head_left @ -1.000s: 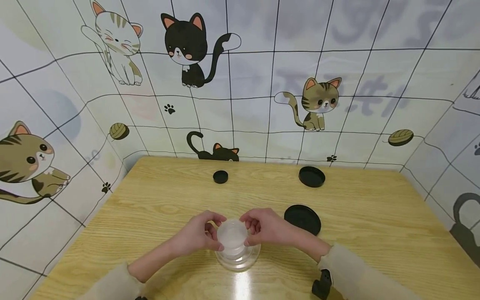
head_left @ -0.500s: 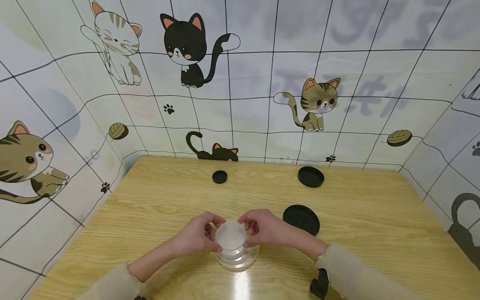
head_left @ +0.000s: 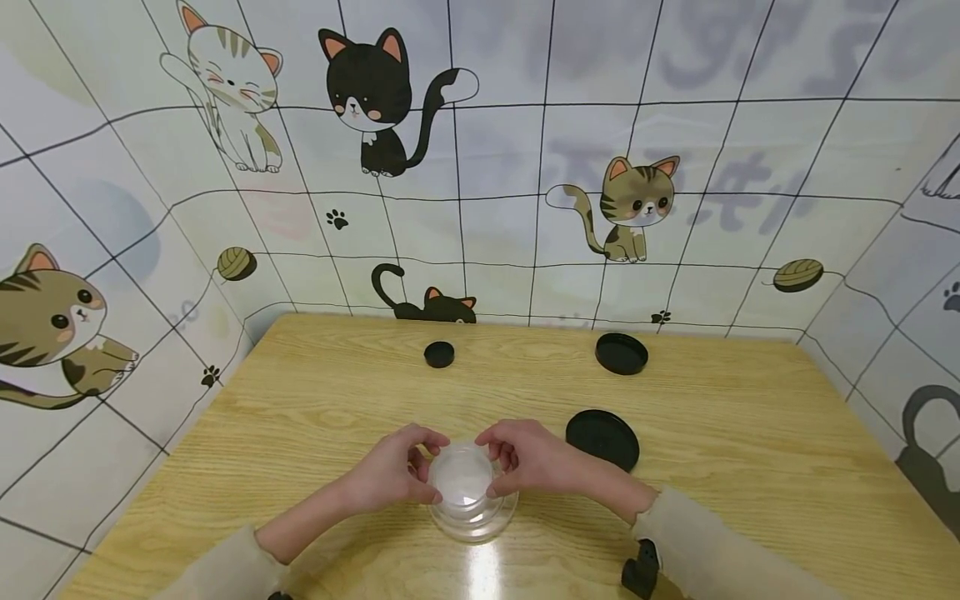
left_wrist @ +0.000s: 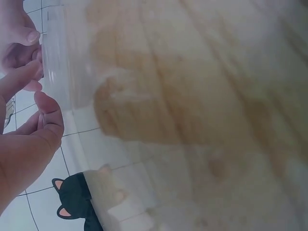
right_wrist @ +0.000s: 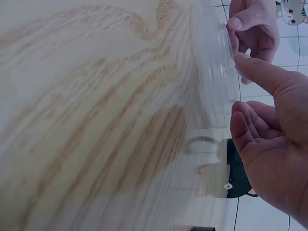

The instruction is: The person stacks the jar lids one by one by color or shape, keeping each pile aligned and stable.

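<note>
Grasping with left hand (head_left: 396, 468) and right hand (head_left: 527, 458) together, fingers curled inward, pinching the small clear dish (head_left: 461, 473) between thumbs at the near side and forefingers at the far side. Set over wider clear dishes (head_left: 472, 535), stacked on the worktop (head_left: 322, 400) toward the front. Impossible to tell whether fully seated or slightly raised. Best to hold level, squeeze lightly and equally from both sides, and centre by comparing the round rims before letting go. Avoid tilting, liable to make smooth walls slip or catch on a lower edge. Look closely at those see-through rims, easily lost against the wood. Mind the large black lid (head_left: 602, 439), just beyond the right hand and easy to nudge with a wide swing of that arm. Farther back, note a small black lid (head_left: 439, 354) to the left and a medium black lid (head_left: 622, 354) to the right, both well apart from the dishes and unlikely to interfere. Behind everything, a cat-print backdrop (head_left: 480, 225).
</note>
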Tool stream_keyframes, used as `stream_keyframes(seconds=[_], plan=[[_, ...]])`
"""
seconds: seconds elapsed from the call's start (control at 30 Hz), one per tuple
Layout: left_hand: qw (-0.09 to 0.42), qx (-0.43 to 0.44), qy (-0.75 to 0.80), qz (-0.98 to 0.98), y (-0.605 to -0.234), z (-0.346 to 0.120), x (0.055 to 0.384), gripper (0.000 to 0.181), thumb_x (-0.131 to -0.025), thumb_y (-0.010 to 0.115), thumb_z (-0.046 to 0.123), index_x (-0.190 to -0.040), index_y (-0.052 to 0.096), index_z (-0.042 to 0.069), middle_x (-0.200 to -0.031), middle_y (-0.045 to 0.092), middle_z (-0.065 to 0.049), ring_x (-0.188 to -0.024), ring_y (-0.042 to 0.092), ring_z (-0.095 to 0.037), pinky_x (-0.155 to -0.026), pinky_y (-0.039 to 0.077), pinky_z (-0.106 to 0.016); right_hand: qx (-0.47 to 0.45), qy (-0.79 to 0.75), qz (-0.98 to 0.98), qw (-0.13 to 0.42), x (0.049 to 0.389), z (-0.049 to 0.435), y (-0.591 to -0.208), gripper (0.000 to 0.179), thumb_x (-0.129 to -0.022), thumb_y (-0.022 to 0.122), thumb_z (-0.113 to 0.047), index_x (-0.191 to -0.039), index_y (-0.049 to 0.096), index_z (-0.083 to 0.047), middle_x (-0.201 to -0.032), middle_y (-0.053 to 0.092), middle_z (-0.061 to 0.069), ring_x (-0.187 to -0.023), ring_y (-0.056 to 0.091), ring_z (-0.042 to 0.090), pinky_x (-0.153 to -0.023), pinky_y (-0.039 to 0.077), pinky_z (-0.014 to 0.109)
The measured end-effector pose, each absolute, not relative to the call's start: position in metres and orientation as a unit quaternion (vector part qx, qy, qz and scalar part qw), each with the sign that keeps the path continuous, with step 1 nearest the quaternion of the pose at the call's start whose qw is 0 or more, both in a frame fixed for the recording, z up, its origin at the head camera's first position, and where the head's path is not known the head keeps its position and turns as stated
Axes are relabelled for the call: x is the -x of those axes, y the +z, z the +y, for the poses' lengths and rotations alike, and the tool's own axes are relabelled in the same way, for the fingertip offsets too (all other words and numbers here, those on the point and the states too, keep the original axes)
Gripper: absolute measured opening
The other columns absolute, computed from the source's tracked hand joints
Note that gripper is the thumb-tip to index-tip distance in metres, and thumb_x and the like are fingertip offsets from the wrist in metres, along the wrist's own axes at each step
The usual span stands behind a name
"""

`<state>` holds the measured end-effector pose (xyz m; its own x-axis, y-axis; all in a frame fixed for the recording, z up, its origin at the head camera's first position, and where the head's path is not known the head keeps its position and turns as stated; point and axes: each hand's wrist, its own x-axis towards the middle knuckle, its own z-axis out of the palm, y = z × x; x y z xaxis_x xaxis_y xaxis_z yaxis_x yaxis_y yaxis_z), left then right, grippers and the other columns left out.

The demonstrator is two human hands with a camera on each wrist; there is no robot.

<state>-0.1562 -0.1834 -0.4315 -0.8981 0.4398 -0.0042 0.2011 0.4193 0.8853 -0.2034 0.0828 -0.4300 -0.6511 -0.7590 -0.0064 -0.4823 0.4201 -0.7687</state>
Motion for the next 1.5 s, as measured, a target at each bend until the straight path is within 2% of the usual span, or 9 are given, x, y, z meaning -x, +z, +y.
stream_keyframes(seconds=[0.13,0.3,0.4,0.6,0.77,0.97,1.17,1.27,1.5], plan=[[0.110,-0.196,0.499,0.837,-0.428,-0.184,0.160,0.062,-0.073,0.088,-0.003,-0.128,0.060,-0.006,-0.110,0.054,-0.013,-0.080,0.058,-0.020,-0.068,0.052,-0.025,0.361,-0.402,0.821,0.183,0.200,0.094,-0.428,0.053,-0.085,0.086,-0.018,-0.130,0.063,0.002,-0.096,0.061,0.002,-0.078,0.056,0.010,-0.072,0.051,0.026],[0.109,-0.212,0.504,0.830,-0.419,-0.178,0.170,0.062,-0.078,0.087,-0.001,-0.132,0.058,-0.005,-0.117,0.054,-0.022,-0.081,0.058,-0.019,-0.073,0.053,-0.027,0.350,-0.405,0.827,0.169,0.199,0.118,-0.424,0.055,-0.089,0.083,-0.024,-0.133,0.062,0.001,-0.100,0.063,0.005,-0.081,0.059,0.011,-0.073,0.052,0.027],[0.108,-0.218,0.518,0.820,-0.412,-0.165,0.181,0.061,-0.079,0.086,-0.001,-0.134,0.058,-0.001,-0.120,0.055,-0.024,-0.082,0.060,-0.019,-0.077,0.055,-0.029,0.336,-0.401,0.839,0.150,0.201,0.137,-0.421,0.055,-0.089,0.082,-0.026,-0.133,0.062,0.000,-0.102,0.063,0.006,-0.082,0.060,0.011,-0.074,0.053,0.027],[0.125,-0.234,0.564,0.782,-0.402,-0.122,0.205,0.062,-0.081,0.085,0.000,-0.137,0.058,0.003,-0.126,0.056,-0.020,-0.091,0.064,-0.019,-0.083,0.058,-0.032,0.305,-0.426,0.847,0.093,0.205,0.181,-0.412,0.055,-0.089,0.083,-0.019,-0.132,0.060,0.006,-0.101,0.063,0.012,-0.079,0.061,0.011,-0.072,0.053,0.028],[0.141,-0.241,0.555,0.783,-0.403,-0.095,0.214,0.064,-0.081,0.086,0.005,-0.139,0.057,0.006,-0.128,0.058,-0.012,-0.096,0.062,-0.020,-0.079,0.057,-0.030,0.266,-0.439,0.856,0.064,0.202,0.209,-0.411,0.054,-0.090,0.082,-0.020,-0.132,0.061,0.006,-0.102,0.062,0.012,-0.078,0.058,0.013,-0.069,0.051,0.027],[0.165,-0.226,0.545,0.790,-0.408,-0.069,0.226,0.070,-0.080,0.088,0.009,-0.142,0.055,0.012,-0.135,0.055,-0.016,-0.097,0.061,-0.021,-0.073,0.053,-0.029,0.219,-0.446,0.867,0.043,0.196,0.242,-0.414,0.055,-0.088,0.083,-0.017,-0.133,0.060,0.005,-0.105,0.061,0.014,-0.081,0.059,0.014,-0.069,0.051,0.027],[0.192,-0.212,0.546,0.787,-0.421,-0.041,0.239,0.074,-0.078,0.088,0.002,-0.144,0.053,0.007,-0.137,0.052,-0.017,-0.088,0.060,-0.016,-0.070,0.052,-0.026,0.200,-0.433,0.877,0.053,0.197,0.261,-0.423,0.069,-0.086,0.085,-0.019,-0.142,0.052,0.006,-0.118,0.060,0.016,-0.089,0.062,0.014,-0.073,0.055,0.028],[0.196,-0.205,0.537,0.795,-0.427,-0.029,0.240,0.077,-0.076,0.088,-0.001,-0.144,0.052,0.004,-0.134,0.052,-0.014,-0.081,0.059,-0.015,-0.068,0.051,-0.025,0.193,-0.432,0.878,0.071,0.196,0.263,-0.429,0.080,-0.084,0.087,-0.019,-0.146,0.045,0.009,-0.123,0.057,0.020,-0.086,0.062,0.014,-0.071,0.054,0.028],[0.218,-0.174,0.543,0.792,-0.430,-0.016,0.239,0.082,-0.074,0.088,-0.006,-0.146,0.049,0.005,-0.134,0.049,-0.011,-0.089,0.059,-0.019,-0.071,0.051,-0.029,0.197,-0.436,0.872,0.100,0.195,0.260,-0.444,0.092,-0.079,0.090,-0.015,-0.148,0.036,0.014,-0.123,0.054,0.020,-0.081,0.059,0.014,-0.069,0.053,0.028]])
